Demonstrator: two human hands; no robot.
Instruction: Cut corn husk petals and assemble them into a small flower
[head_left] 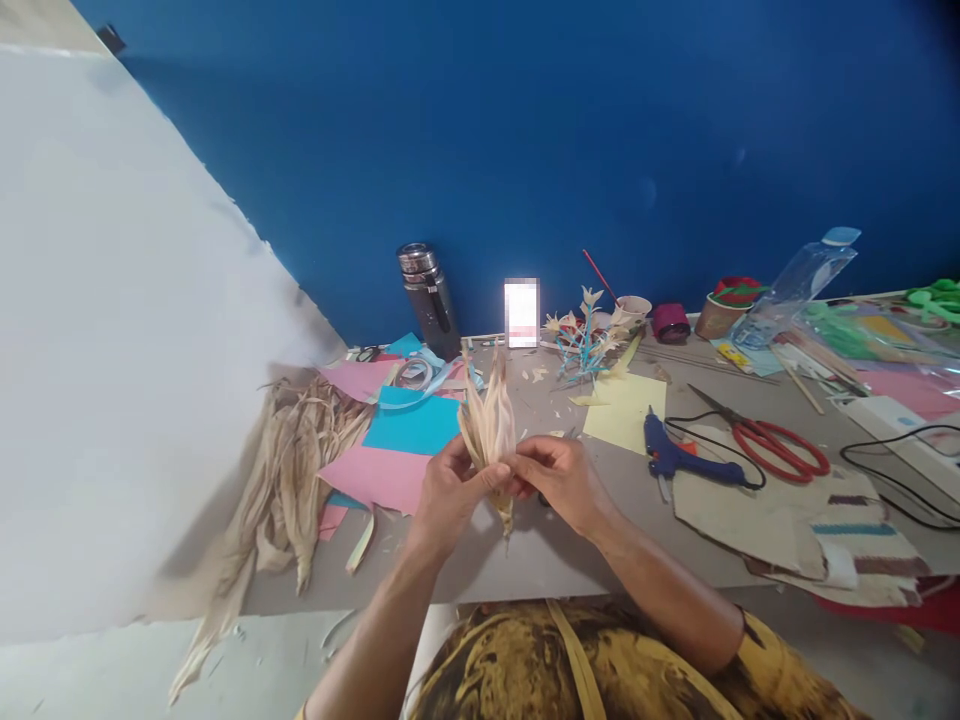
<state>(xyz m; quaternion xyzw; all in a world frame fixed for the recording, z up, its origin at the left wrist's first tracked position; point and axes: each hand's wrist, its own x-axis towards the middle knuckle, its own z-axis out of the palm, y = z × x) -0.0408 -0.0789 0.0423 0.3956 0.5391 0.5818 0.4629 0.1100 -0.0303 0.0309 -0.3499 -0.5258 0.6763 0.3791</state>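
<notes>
Husks point(496, 415) held (brown cup point(714, 318) holds something red point(739, 291))

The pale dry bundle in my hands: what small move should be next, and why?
Perhaps steady the pale dry bundle with the left hand and press its layers together with the right hand: both hands pinch it low, and above them it fans apart.

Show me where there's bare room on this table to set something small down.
The clearest patch of table lies between the right hand, yellow paper and blue glue gun. A smaller one borders the near edge, between dried husks and left forearm. It's crowded left, with pink paper, and right, around scissors and bottle.
</notes>
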